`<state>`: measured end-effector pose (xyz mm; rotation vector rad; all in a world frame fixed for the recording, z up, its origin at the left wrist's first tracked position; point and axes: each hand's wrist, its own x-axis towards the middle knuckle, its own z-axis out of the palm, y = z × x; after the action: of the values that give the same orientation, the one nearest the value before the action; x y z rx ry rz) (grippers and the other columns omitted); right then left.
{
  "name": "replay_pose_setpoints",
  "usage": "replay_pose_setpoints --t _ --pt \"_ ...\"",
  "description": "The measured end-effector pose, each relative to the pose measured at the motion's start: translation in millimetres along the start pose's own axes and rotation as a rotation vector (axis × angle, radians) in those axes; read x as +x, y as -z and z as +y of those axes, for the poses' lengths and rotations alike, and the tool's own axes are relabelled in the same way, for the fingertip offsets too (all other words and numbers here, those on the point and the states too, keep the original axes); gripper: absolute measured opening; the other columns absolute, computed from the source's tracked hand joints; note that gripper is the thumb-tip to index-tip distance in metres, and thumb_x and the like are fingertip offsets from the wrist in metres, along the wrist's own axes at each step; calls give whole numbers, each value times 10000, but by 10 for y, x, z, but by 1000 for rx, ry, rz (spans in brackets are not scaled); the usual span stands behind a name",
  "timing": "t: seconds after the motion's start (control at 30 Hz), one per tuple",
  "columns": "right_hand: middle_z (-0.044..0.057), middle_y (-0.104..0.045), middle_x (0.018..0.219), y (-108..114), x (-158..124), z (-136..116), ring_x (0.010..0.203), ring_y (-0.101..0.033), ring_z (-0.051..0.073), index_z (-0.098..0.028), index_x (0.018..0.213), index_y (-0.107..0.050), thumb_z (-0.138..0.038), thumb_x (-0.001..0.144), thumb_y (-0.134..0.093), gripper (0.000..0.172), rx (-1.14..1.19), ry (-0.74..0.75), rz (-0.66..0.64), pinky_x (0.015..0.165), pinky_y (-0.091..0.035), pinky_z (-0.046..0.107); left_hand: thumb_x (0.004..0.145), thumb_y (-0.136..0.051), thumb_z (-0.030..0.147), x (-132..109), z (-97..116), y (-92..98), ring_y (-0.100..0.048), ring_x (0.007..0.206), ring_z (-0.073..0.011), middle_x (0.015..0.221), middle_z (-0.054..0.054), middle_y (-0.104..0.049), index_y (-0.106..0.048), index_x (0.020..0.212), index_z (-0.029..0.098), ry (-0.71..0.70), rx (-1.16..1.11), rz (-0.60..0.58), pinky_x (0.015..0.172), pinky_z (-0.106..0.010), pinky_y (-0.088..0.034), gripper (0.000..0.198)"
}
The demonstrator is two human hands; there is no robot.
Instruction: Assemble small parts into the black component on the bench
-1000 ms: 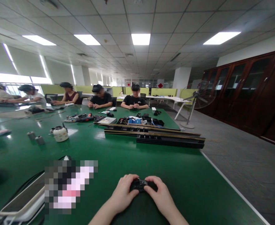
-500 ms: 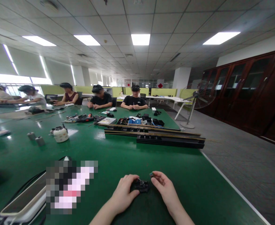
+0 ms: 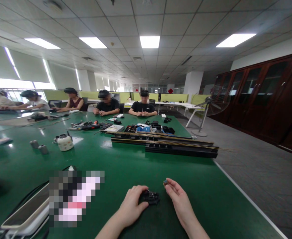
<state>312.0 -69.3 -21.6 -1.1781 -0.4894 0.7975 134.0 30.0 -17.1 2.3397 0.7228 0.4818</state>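
Observation:
My left hand [image 3: 134, 203] grips the left end of a small black mechanical part [image 3: 152, 197], thumb in front and fingers behind, on the green table [image 3: 126, 169]. Some shiny metal shows on top of that part; its exact kind is not clear. To its right and slightly higher, my right hand [image 3: 177, 195] pinches a tiny greyish piece [image 3: 165, 182] between thumb and fingertips. This piece is too small to identify and is apart from the black part.
Long black rails [image 3: 182, 151] with thin brass-coloured rods lie ahead. A white jar [image 3: 65, 142] and grey cylinders [image 3: 43, 149] stand left. At lower left is a white-framed device [image 3: 28, 209] with cables, beside a blurred-out patch. Several people sit around the table; a fan [image 3: 207, 103] stands right.
My right hand has moved slightly right and up with the tiny piece, away from the black part. My left hand keeps its grip in nearly the same place.

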Motion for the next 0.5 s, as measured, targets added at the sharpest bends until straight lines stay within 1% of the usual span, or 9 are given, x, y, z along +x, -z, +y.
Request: replay_pose_setpoints --t 0.23,0.5 --pt "55 -695 928 -23 -32 -63 952 -604 209 -189 912 -654 -409 522 -779 465 93 -51 37 876 -431 332 709 -556 152 6 13 8 -484 1016 -212 1101 -32 -572 -509 1123 224 11 1 0 895 -311 -351 424" --pt "27 -697 859 -2 -14 -76 839 -616 162 -192 865 -671 -385 498 -799 434 217 -86 59 752 -470 267 705 -564 149 8 15 1 -483 1026 -215 1110 -36 -574 -507 1135 219 16 4 -3 904 -319 -346 440"
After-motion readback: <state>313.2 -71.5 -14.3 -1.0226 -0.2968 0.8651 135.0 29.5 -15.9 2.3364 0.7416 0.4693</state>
